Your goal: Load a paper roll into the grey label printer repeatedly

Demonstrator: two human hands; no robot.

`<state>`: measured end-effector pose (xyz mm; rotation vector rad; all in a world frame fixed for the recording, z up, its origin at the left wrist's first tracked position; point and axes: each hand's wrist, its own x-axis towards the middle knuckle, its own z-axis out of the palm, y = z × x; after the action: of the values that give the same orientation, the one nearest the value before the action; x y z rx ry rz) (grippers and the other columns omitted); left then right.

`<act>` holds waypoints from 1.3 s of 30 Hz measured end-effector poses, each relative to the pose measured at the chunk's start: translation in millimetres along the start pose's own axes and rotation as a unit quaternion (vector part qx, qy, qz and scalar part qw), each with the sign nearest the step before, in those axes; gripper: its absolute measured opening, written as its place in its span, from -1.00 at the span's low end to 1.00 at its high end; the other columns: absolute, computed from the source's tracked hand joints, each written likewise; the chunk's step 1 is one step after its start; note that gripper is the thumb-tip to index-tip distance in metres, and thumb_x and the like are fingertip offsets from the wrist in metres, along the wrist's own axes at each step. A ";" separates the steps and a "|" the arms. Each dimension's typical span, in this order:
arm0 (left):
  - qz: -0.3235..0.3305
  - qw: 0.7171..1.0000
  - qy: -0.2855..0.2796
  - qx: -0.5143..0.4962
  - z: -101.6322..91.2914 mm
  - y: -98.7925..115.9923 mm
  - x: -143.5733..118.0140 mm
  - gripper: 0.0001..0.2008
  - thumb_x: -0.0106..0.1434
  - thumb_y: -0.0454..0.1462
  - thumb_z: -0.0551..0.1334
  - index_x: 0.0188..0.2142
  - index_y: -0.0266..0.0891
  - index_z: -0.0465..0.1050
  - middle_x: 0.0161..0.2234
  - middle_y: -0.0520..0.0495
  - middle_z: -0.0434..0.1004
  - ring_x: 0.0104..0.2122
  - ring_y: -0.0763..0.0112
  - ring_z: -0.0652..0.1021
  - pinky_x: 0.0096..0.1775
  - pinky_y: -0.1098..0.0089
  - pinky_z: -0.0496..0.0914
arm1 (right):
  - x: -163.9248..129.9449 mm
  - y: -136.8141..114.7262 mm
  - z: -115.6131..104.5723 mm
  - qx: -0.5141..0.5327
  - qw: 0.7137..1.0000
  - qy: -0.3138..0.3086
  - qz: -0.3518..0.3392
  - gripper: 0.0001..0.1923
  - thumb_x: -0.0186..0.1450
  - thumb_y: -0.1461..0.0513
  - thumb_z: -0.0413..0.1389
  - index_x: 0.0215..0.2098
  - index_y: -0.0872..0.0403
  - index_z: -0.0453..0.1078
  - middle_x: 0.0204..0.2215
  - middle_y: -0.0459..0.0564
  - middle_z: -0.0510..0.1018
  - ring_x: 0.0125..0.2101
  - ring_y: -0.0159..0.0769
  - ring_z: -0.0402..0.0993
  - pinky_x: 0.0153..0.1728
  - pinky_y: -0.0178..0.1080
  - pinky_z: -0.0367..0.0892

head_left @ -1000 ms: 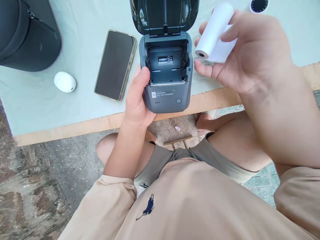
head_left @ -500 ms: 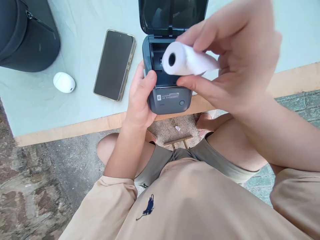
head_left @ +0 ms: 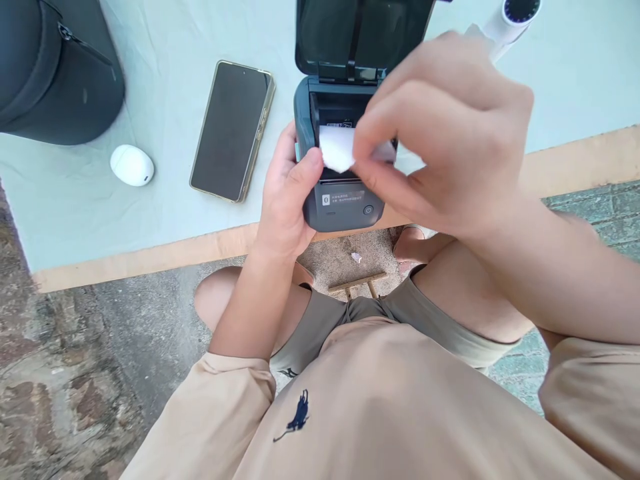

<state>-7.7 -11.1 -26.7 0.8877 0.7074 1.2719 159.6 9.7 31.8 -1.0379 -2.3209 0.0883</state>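
Observation:
A small dark grey label printer [head_left: 345, 217] stands at the table edge with its black lid [head_left: 330, 37] swung up. My left hand [head_left: 287, 193] grips its left side, the thumb on the rim of the compartment. White paper from a paper roll [head_left: 336, 148] shows inside the opening, its loose flap lying toward the front. My right hand [head_left: 445, 133] bends over the compartment, thumb and forefinger pinched on the paper. The fingers hide most of the roll, so how deep it sits cannot be seen.
Left of the printer lie a smartphone [head_left: 231, 130] and a white earbud case [head_left: 132, 165]. A black zippered bag [head_left: 60, 73] fills the upper left corner. Behind my right hand is a white cylinder [head_left: 507, 30] with a dark round end. The table's front edge [head_left: 150, 260] runs below.
My right hand has lowered the paper roll into the printer's compartment and turned over, knuckles up. The printer has shifted slightly right. The white cylinder has come into view.

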 end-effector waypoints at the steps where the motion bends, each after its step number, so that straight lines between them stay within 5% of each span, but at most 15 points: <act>1: 0.003 1.000 -0.004 0.001 -1.1 -0.1 1.3 -0.65 0.20 0.06 0.30 -0.11 0.00 0.46 -0.10 -0.02 0.56 0.33 0.04 0.32 0.28 0.04 0.33 | -1.1 -0.8 0.8 0.003 1.000 -0.015 -0.017 -0.56 0.44 0.10 -0.23 -0.38 0.04 0.40 -0.32 -0.07 0.50 -0.25 -0.33 0.40 -0.20 -0.18 0.22; 4: 0.008 1.000 -0.014 0.004 -4.3 -1.0 3.1 -0.50 -0.01 0.14 0.42 -0.15 0.00 0.47 -0.19 -0.03 0.58 0.30 -0.09 0.31 0.26 -0.04 0.33 | -6.1 1.8 5.4 0.033 0.993 -0.040 -0.103 -0.64 0.42 0.06 -0.11 -0.41 0.03 0.37 -0.39 -0.13 0.49 -0.21 -0.37 0.38 -0.21 -0.21 0.13; 8: 0.013 0.999 0.002 0.045 -6.0 -1.4 -1.4 -0.53 0.08 -0.14 0.45 -0.02 0.03 0.42 -0.17 0.05 0.54 0.02 0.17 0.56 -0.04 0.19 0.51 | -10.7 11.1 9.3 0.107 0.978 0.027 -0.179 -0.78 0.34 0.03 0.05 -0.30 0.00 0.35 -0.37 -0.17 0.48 -0.14 -0.38 0.40 -0.15 -0.20 0.21; 11: 0.002 0.998 0.010 0.063 -7.0 -1.3 -4.3 -0.40 0.09 -0.16 0.45 0.09 0.04 0.30 -0.11 0.06 0.54 0.01 0.21 0.60 -0.11 0.29 0.54 | -10.4 14.2 7.9 0.074 0.988 0.063 -0.116 -0.78 0.31 0.06 0.07 -0.30 0.05 0.31 -0.36 -0.11 0.44 -0.23 -0.36 0.39 -0.17 -0.18 0.25; 16: -0.019 0.998 0.013 0.054 -10.5 -1.0 -2.7 -0.17 -0.03 -0.07 0.49 0.19 0.09 0.17 0.06 0.01 0.50 0.23 0.02 0.48 0.11 0.14 0.51 | -9.9 11.2 4.8 -0.002 1.000 0.008 -0.007 -0.72 0.30 0.03 0.06 -0.16 0.03 0.36 -0.18 -0.03 0.44 -0.07 -0.21 0.37 -0.06 -0.09 0.29; 25: 0.000 1.000 0.010 0.012 -10.4 -1.5 3.5 -0.44 0.03 -0.08 0.43 0.03 0.11 0.34 -0.06 0.03 0.50 0.12 0.09 0.52 0.13 0.10 0.47 | -12.3 0.9 7.8 0.029 0.999 -0.013 -0.005 -0.66 0.33 -0.06 0.02 -0.15 0.01 0.37 -0.14 -0.01 0.43 -0.02 -0.19 0.32 0.05 -0.05 0.24; 32: -0.022 0.999 0.041 0.016 -8.7 0.6 -0.2 -0.38 0.00 -0.19 0.45 0.05 0.03 0.30 -0.01 0.01 0.50 0.03 0.14 0.58 0.04 0.17 0.51 | -7.3 8.5 -4.2 0.098 0.994 0.040 0.000 -0.66 0.38 0.00 -0.02 -0.17 0.09 0.36 -0.18 -0.04 0.47 -0.06 -0.32 0.41 0.06 -0.14 0.32; 36: -0.009 1.000 0.008 0.004 -12.6 -2.7 0.7 -0.31 -0.06 -0.20 0.51 0.07 0.03 0.32 0.05 0.01 0.51 0.08 0.04 0.55 0.04 0.13 0.53 | -6.2 14.9 -5.5 0.184 0.963 0.111 0.164 -0.68 0.34 0.07 0.06 0.02 -0.05 0.38 0.04 -0.15 0.41 0.09 -0.37 0.41 0.03 -0.28 0.33; 39: 0.013 1.000 -0.017 0.011 -16.4 -5.6 1.2 -0.32 -0.02 -0.18 0.50 0.09 0.08 0.32 0.02 0.04 0.55 0.07 0.09 0.56 0.05 0.12 0.53 | -1.1 10.9 -6.9 0.336 0.906 0.087 0.243 -0.68 0.33 0.06 0.05 0.05 -0.25 0.37 0.15 -0.33 0.29 0.24 -0.47 0.28 0.10 -0.39 0.30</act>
<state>-18.8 -7.5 -39.7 0.9376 0.6858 1.2707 171.1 15.3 33.7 -1.1506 -1.6168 0.8853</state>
